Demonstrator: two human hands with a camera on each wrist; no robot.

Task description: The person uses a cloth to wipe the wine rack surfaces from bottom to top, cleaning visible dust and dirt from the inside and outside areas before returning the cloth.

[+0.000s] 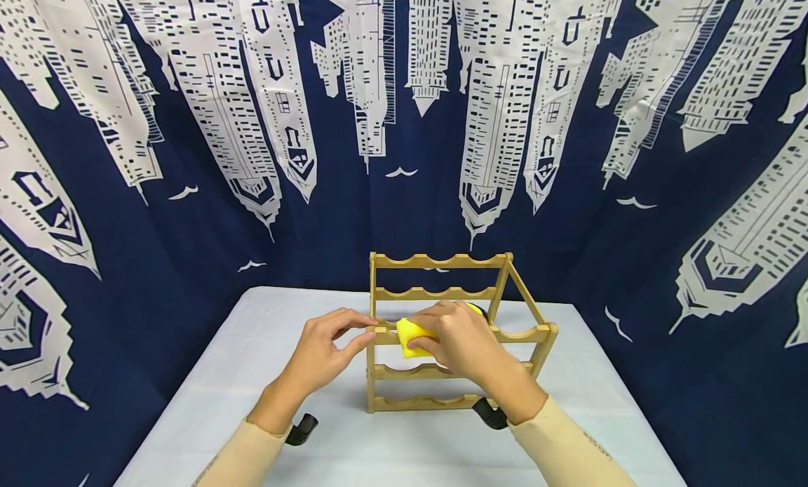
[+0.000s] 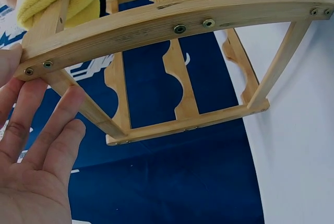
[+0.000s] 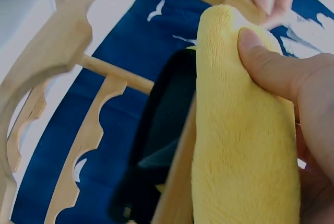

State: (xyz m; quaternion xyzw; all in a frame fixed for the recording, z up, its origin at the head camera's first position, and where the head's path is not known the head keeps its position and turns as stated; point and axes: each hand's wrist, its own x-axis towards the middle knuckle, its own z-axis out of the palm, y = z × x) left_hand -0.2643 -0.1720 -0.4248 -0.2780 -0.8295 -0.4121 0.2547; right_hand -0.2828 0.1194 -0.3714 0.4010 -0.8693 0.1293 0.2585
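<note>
A wooden bottle rack [image 1: 442,262] with scalloped rails stands on the table. My left hand [image 1: 325,348] holds its near left top corner; in the left wrist view the thumb lies on the corner and the fingers [image 2: 62,106] are beneath it. With my right hand [image 1: 463,341] I grip a folded yellow cloth [image 1: 409,331] over the front top rail, close to the left hand. The right wrist view shows my thumb pressing the fluffy cloth [image 3: 245,130], and a dark, blurred piece hangs behind the rail. Part of the cloth is hidden by my right fingers.
A white-covered table [image 1: 265,332] lies under the rack. Behind it hangs a navy curtain [image 1: 341,220] printed with white buildings and birds. Black curved pieces [image 1: 301,429] sit at both wrists. Metal screws [image 2: 180,28] show along the rack's side bar.
</note>
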